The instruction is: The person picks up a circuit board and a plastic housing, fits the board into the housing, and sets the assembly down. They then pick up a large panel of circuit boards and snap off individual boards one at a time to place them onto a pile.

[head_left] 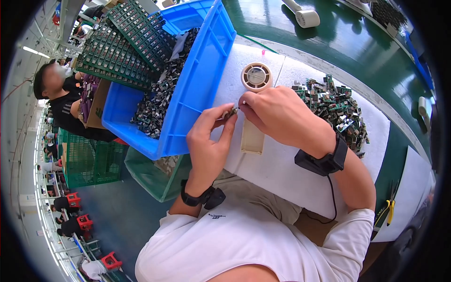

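My left hand (210,137) is closed, pinching a small circuit board (230,113) between thumb and fingertips. Close against it, my right hand (285,114) has thumb and index finger pressed together at the board's edge. What sits in that right pinch is too small to make out. Beneath the hands, a cream handheld fan housing (253,136) lies on a white foam sheet (268,181). Its round head with a ring grille shows beyond my right knuckles, while the hand covers part of the handle.
Small circuit boards (336,105) lie heaped on the foam at right. A blue crate (199,89) at left holds loose boards and green board panels (112,61). Yellow-handled pliers (389,211) lie far right. Another fan (306,18) rests on the green table. A person (61,101) is beyond the crate.
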`<state>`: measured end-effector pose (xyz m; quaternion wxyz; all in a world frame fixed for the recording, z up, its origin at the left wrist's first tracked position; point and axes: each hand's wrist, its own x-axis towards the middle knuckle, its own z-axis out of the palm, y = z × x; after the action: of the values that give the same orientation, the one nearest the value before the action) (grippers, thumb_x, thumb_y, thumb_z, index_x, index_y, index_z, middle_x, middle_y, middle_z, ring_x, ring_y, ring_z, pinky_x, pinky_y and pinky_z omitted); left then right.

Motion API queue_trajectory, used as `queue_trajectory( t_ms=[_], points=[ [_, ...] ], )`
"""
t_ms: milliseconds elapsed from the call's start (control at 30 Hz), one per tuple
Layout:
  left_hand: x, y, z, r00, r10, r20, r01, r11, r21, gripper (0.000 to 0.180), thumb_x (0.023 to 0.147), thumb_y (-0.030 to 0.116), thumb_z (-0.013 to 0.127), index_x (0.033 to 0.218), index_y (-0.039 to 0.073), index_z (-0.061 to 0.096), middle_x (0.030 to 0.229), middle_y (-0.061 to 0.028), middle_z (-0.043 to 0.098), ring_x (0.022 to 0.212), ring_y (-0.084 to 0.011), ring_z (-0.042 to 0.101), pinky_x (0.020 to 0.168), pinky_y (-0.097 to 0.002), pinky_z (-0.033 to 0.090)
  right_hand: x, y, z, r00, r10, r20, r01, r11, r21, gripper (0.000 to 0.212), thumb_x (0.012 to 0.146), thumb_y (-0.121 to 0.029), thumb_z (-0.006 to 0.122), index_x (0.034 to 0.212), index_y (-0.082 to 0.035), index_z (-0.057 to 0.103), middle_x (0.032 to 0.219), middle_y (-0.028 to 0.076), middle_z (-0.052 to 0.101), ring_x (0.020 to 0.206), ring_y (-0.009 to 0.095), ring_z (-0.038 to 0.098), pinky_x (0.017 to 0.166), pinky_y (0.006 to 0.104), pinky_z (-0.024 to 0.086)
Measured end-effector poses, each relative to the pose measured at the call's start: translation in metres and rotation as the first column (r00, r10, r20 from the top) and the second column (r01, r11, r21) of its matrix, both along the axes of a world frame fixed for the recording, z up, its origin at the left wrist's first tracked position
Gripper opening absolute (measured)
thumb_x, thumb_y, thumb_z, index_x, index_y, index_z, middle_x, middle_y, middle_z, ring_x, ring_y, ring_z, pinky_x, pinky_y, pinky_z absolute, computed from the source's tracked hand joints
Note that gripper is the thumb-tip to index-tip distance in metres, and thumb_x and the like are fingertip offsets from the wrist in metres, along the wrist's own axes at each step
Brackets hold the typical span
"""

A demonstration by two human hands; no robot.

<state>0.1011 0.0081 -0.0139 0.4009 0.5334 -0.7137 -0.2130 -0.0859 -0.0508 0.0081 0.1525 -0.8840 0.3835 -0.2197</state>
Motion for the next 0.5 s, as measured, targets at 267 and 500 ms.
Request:
queue_trajectory(
  t_ms=[267, 500],
  points=[
    [-0.013, -0.012, -0.008, 0.817, 0.107, -0.567, -0.011, 0.985, 0.171, 0.023, 0.099, 0.008, 0.064, 0.119, -0.002, 0.066, 0.102, -0.0078, 0.07, 0.095, -0.0126, 0.068, 0.083, -0.0256, 0.054, 0.0, -0.001, 0.004, 0.999, -0.026, 0.037, 0.026, 1.0, 0.0, 0.018, 0.093, -0.021, 0.062, 0.091, -0.003, 0.064, 0.073, 0.015, 0.065, 0.07, 0.035, 0.066, 0.063, 0.0448, 0.051],
    [-0.008, -0.012, -0.011, 0.777, 0.081, -0.625, 0.051, 0.98, 0.19, 0.03, 0.098, 0.009, 0.065, 0.124, -0.005, 0.063, 0.109, -0.0107, 0.07, 0.1, -0.016, 0.067, 0.089, -0.0303, 0.056, -0.001, -0.004, 0.003, 0.989, -0.052, 0.14, 0.047, 0.998, 0.042, 0.017, 0.092, -0.019, 0.063, 0.093, -0.003, 0.067, 0.072, 0.014, 0.066, 0.067, 0.034, 0.066, 0.061, 0.0434, 0.051]
  ],
)
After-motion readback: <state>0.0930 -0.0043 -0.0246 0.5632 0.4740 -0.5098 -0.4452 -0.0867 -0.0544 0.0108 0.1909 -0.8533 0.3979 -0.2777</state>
